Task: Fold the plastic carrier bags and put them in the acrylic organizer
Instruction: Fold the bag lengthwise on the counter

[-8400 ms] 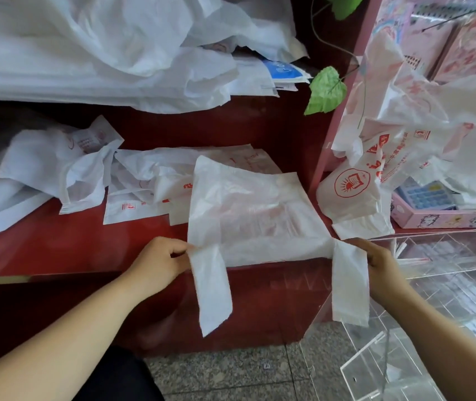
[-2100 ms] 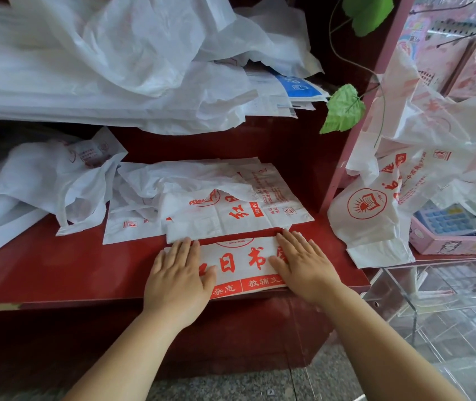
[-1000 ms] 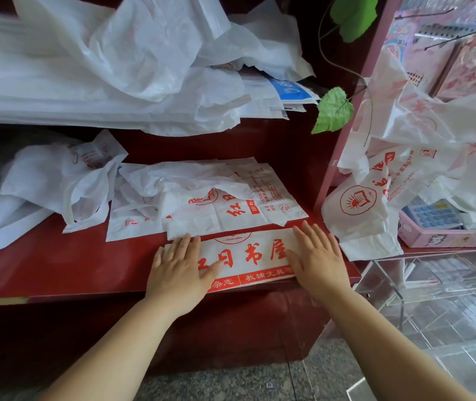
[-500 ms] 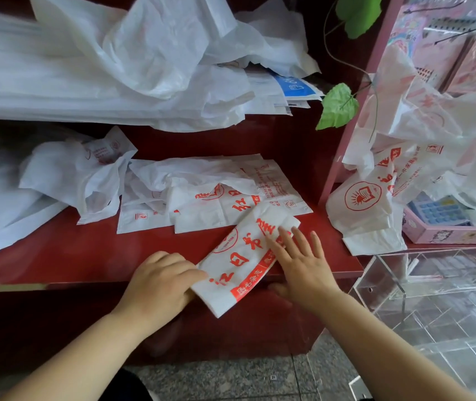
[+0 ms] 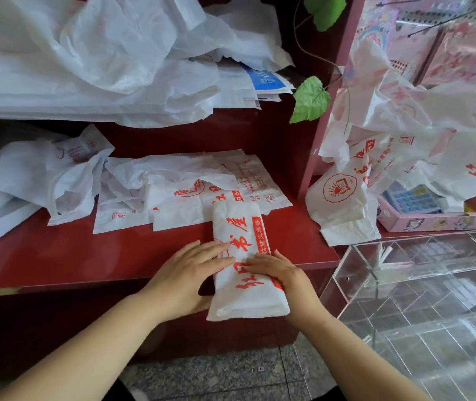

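Pressing the folded bag (image 5: 239, 227) against the bench (image 5: 57, 256), left hand (image 5: 190, 270) and right hand (image 5: 280, 274) lie straight-fingered, gripping nothing; likely light, slippery, springy; pinch across its folds.

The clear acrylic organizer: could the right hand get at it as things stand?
Probably yes: the right hand rests on the folded white red-printed plastic bag, and the clear acrylic organizer stands close on its right, with nothing between them.
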Tool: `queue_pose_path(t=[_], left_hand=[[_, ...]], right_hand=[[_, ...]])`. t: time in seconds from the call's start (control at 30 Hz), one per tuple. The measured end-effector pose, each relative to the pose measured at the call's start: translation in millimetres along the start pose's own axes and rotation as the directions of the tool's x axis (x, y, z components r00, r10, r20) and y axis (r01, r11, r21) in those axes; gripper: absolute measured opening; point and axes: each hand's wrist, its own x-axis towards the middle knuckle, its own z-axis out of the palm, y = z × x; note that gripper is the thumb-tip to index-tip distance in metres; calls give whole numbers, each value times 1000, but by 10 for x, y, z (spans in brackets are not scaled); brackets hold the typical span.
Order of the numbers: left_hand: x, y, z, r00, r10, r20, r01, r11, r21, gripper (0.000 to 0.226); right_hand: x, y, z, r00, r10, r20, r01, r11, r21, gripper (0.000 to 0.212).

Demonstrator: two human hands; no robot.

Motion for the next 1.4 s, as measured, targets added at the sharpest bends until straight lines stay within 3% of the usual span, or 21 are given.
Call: queue_pose_path(t=[0.1,0.2,0.3,0.37,0.47,0.57,0.67,0.77,0.93,1.03,1.1,1.17,1.2,1.27,1.3,1.4], left_hand=[[53,28,33,994,-31,-101,15,987,-162,45],[96,55,90,966,-97,-241,8,938,-347,26],[159,130,7,942,-314,-117,175,758,-628,22],[197,119,25,885,-466,1,332,628,-704,13],[294,110,16,756,-654,18,480,536,-695,29],[423,130,4,655,-755,-25,568,513,-644,20],[488,161,10,598,-802,-7,655,493,-572,24],[508,182,-3,572,-820,-18,697,498,-516,25],[519,216,-68,602,-791,-111,691,585,-424,43],[480,134,83,768,-521,-371,445,852,-276,43],[498,68,162,861,-288,-418,263,958,-117,36],[535,47,88,960,-201,-195,197,980,-41,52],[548,47,33,975,-207,-82,205,978,-32,66],[526,8,11,955,-272,120,280,959,-53,89],[519,-9,16,930,-300,211,315,948,-42,87],[495,-22,53,904,-343,253,358,933,-16,74]], right_hand=[[-38,-7,-57,997,72,-12,-71,994,86,39],[-36,-83,-76,969,236,-78,-208,942,263,19],[49,-134,-65,900,383,-209,-296,887,355,32],[165,-149,-73,840,481,-251,-385,855,349,41],[358,-176,-81,780,577,-242,-507,810,296,36],[512,-204,-81,745,629,-222,-605,777,173,14],[642,-213,-127,745,649,-156,-662,747,-60,7],[759,-212,-157,702,705,-97,-711,686,-157,16],[867,-195,-170,677,732,-71,-725,648,-234,21],[878,-187,-187,683,728,-56,-715,652,-251,19],[875,-176,-184,685,726,-55,-713,653,-256,17],[870,-187,-185,683,729,-48,-713,651,-260,19],[863,-193,-187,684,728,-44,-712,653,-260,18],[844,-198,-183,695,718,-39,-701,663,-262,16],[830,-204,-177,706,707,-42,-690,672,-271,15],[791,-213,-158,753,653,-85,-646,706,-289,18]])
